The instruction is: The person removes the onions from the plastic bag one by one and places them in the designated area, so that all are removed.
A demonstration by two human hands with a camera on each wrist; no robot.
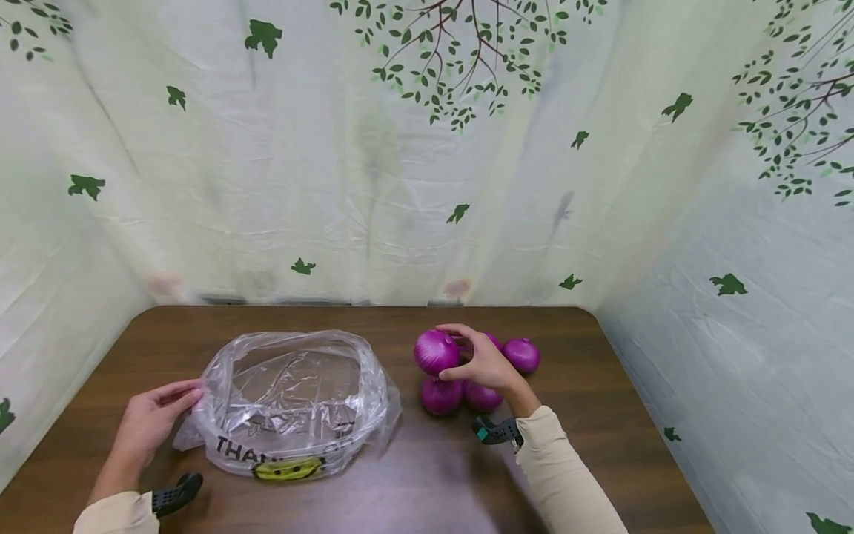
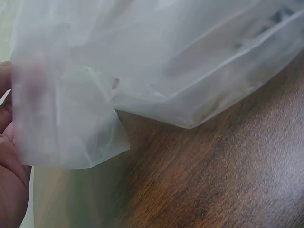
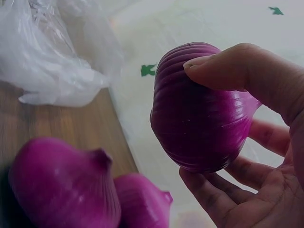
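Note:
My left hand (image 1: 148,424) pinches the left rim of a clear plastic bag (image 1: 293,445), whose mouth gapes wide on the table. Black lettering and a yellow smiley mark the bag's front. In the left wrist view a loose flap of the bag (image 2: 90,128) covers the fingertips. With thumb and fingers my right hand (image 1: 485,362) grips a purple onion (image 1: 434,353), raised above the others; the right wrist view shows this onion (image 3: 204,114) between thumb and fingers. Below it lie an onion (image 1: 440,397) and another onion (image 1: 483,397), partly behind the hand.
One more onion (image 1: 521,356) lies to the right, with another partly hidden behind the hand. Brown wood forms the table (image 1: 427,482). A pale curtain (image 1: 373,185) with leaf prints hangs behind and at both sides.

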